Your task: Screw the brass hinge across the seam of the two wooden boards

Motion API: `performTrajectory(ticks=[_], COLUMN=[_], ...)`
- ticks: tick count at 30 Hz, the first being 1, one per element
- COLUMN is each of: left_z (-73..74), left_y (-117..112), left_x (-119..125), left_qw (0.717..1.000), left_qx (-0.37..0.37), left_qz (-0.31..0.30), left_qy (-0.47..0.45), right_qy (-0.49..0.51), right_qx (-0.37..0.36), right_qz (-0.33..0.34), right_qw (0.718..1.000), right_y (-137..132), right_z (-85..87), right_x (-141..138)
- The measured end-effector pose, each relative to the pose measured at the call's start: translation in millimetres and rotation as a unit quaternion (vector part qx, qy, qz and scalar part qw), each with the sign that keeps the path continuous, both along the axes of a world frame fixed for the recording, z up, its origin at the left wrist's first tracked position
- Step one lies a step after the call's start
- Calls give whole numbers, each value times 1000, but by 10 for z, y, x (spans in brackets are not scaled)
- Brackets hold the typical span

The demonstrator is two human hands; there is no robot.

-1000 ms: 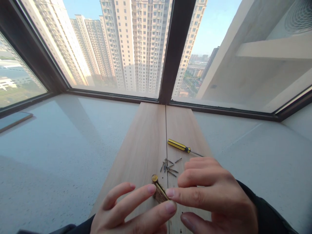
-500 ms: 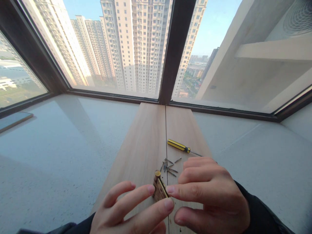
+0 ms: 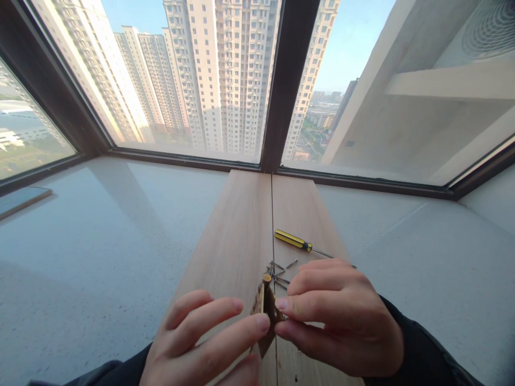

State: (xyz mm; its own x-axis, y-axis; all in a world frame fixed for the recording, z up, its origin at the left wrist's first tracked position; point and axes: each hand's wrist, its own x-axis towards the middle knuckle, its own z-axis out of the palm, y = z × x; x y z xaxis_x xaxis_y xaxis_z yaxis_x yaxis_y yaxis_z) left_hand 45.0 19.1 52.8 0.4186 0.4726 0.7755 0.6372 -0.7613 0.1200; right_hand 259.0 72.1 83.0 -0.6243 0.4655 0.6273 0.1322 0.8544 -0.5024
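Note:
A brass-coloured hinge (image 3: 269, 311) stands partly unfolded over the seam between two wooden boards (image 3: 237, 214), its round pin end facing up. My left hand (image 3: 201, 338) grips the left leaf, with the index fingertip inside the fold and the other fingers spread off it. My right hand (image 3: 341, 316) pinches the right leaf between thumb and index finger. Just beyond the hinge lie several loose screws (image 3: 281, 271), partly hidden behind it and my right hand. Past them rests a yellow and black screwdriver (image 3: 293, 239), its shaft pointing right.
The boards lie side by side on a pale speckled counter (image 3: 120, 252), reaching to the window frame (image 3: 270, 107). A flat, thin-edged object (image 3: 24, 201) sits at the far left. Small dark holes (image 3: 296, 378) mark the right board near me.
The hinge has been turned more upright and its leaves spread apart. My right thumb has closed onto the right leaf, and my left index finger has moved into the fold.

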Motion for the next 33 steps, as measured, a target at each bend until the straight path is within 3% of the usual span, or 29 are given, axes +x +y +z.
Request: performTrajectory(ticks=[6, 10, 14, 17, 21, 26, 29, 33], left_z=[65, 66, 4, 12, 115, 217, 249, 201], left_y=[170, 269, 305, 307, 311, 354, 388, 439], left_x=[-140, -168, -158, -166, -161, -85, -6, 99], left_qw=[997, 989, 964, 939, 885, 788, 723, 673], left_qx=[4, -69, -163, -257, -387, -530, -591, -651], left_qz=[-55, -69, -75, -27, 22, -26, -57, -74], left_qy=[-48, -108, -198, -228, -258, -312, -353, -342], right_qy=[29, 27, 5, -18, -43, -68, -64, -91], right_qx=[-56, -104, -147, -188, -250, -421, -475, -531], right_qz=[-5, -25, -72, -123, -166, -191, -197, -200], right_qw=[998, 994, 987, 974, 953, 884, 855, 818], right_y=[9, 16, 16, -5, -72, -158, -205, -222], right_z=[-9, 2, 14, 30, 84, 155, 153, 77], right_x=[15, 10, 20, 40, 45, 54, 109, 197])
